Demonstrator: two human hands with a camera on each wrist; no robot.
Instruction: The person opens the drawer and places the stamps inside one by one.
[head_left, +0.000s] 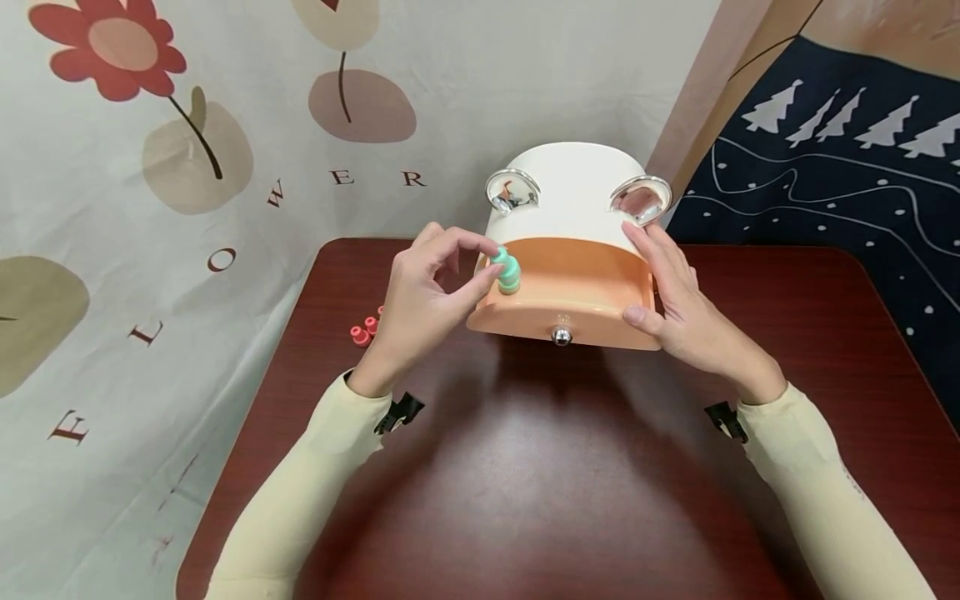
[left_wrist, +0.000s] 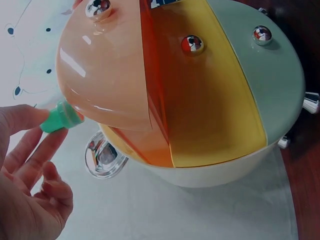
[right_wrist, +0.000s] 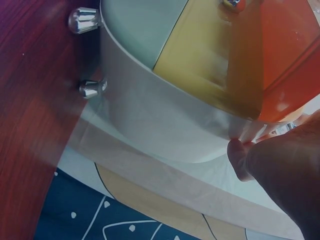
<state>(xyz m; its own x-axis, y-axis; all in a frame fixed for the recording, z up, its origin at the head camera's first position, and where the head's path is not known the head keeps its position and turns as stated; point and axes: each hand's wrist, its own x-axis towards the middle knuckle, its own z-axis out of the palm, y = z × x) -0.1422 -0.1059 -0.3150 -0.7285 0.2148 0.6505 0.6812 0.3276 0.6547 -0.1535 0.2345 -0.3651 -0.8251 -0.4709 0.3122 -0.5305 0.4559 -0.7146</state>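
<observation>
In the head view my left hand (head_left: 429, 287) pinches a small green pawn-shaped piece (head_left: 508, 273) between thumb and index finger, at the left end of a pulled-out peach drawer (head_left: 592, 327). The left wrist view shows that green piece (left_wrist: 62, 117) beside the drawer's rounded front, the other fingers loosely bent. The drawer belongs to a white rounded cabinet (head_left: 577, 187) with silver rings on top. My right hand (head_left: 686, 312) rests along the cabinet's right side with fairly straight fingers, its thumb on the drawer front. One fingertip (right_wrist: 237, 150) touches the white side wall in the right wrist view.
Below the peach drawer are a yellow drawer (left_wrist: 215, 110) and a green drawer (left_wrist: 270, 75), each with a silver knob. Several small red pieces (head_left: 361, 336) stand on the dark red table (head_left: 525, 500), left of the cabinet. A patterned cloth (head_left: 247, 125) hangs behind.
</observation>
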